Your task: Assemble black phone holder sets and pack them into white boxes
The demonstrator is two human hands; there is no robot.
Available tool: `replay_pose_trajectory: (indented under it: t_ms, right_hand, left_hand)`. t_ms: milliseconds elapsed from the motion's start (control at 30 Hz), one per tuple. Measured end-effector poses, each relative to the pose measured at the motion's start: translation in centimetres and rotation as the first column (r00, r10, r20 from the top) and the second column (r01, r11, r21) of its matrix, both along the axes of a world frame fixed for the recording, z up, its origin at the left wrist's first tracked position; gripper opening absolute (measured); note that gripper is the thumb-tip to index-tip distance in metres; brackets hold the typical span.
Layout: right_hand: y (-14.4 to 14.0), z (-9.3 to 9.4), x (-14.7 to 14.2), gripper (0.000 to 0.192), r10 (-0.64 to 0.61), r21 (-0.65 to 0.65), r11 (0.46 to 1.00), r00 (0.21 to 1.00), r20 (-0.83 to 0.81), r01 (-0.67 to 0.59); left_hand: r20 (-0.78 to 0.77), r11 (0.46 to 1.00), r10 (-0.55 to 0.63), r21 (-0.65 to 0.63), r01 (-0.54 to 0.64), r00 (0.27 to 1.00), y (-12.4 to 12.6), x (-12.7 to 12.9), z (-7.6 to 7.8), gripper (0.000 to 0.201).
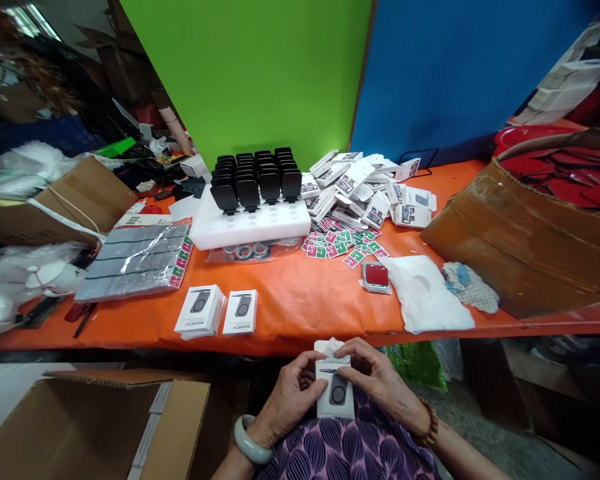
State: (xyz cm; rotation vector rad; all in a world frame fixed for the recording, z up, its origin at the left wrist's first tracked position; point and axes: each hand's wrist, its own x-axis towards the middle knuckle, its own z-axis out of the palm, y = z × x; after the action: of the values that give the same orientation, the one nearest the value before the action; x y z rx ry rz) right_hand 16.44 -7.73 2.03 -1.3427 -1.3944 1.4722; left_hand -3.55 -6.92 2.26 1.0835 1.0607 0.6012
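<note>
A small white box (pixel 341 404) with a dark device printed on its front is held upright over my lap. My left hand (pixel 294 392) grips its left side, thumb on the printed face. My right hand (pixel 375 373) pinches its upper right, by the raised top flap (pixel 326 346). White crumpled material shows at the opening; what is inside I cannot make out. On the table before me lie two stacks of similar boxes, a taller stack (pixel 199 309) and a shorter stack (pixel 240 311).
Black plastic holders (pixel 249 191) stand in a white foam block (pixel 250 230). Beside it are a heap of white boxes (pixel 353 180) and scattered green and red cards (pixel 337 244). A white pouch (pixel 427 297) lies near a brown carton (pixel 525 240). An open cardboard box (pixel 183 427) sits lower left.
</note>
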Motion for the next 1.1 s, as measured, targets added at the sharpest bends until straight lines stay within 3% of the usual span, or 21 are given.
replay_pose_trajectory:
  t_ms: [167,233,333,433,567,733,900,967,1100]
  right_hand:
    - [-0.1,1.0,-0.1,0.023,0.134,0.053,0.989,0.989,0.057,-0.137]
    - [-0.3,0.9,-0.2,0.024,0.118,0.069,0.990,0.992,0.048,-0.121]
    - [-0.9,-0.1,-0.4,0.029,-0.062,0.041,0.997,0.997,-0.041,0.064]
    - [-1.6,-1.2,-0.6,0.033,-0.256,-0.057,0.967,0.956,-0.146,0.250]
    - [-1.9,-1.3,-0.8,0.030,-0.355,-0.017,0.935,0.930,-0.098,0.355]
    - [-1.1,0.0,-0.7,0.027,-0.210,0.163,0.967,0.974,0.091,0.193]
    - [-0.7,0.3,0.1,0.032,0.017,0.081,0.996,0.990,0.141,-0.028]
    - [-0.8,0.3,0.3,0.032,0.037,0.081,0.996,0.991,0.130,-0.048]
    - [-1.1,0.3,0.3,0.023,-0.045,0.189,0.981,0.997,0.055,0.034]
  left_hand:
    - [-0.145,0.986,-0.006,0.164,0.030,0.989,-0.1,0.3,1.3,0.025]
    - [-0.157,0.982,0.001,0.185,0.028,0.988,-0.2,0.4,1.4,0.027]
    - [-0.187,0.978,0.007,0.207,0.033,0.982,-0.4,0.5,1.2,0.030]
    - [-0.188,0.979,0.026,0.203,0.013,0.982,-0.5,0.7,1.0,0.030]
    - [-0.174,0.979,0.052,0.201,-0.016,0.983,-0.4,0.9,0.7,0.029]
    - [-0.200,0.971,0.012,0.238,0.036,0.980,-0.4,1.1,0.7,0.031]
    - [-0.205,0.976,-0.026,0.207,0.070,0.978,-0.6,1.0,0.5,0.032]
    - [-0.211,0.973,-0.031,0.217,0.077,0.977,-0.6,1.0,0.6,0.033]
    - [-0.200,0.961,-0.034,0.261,0.087,0.979,-0.4,1.3,0.9,0.032]
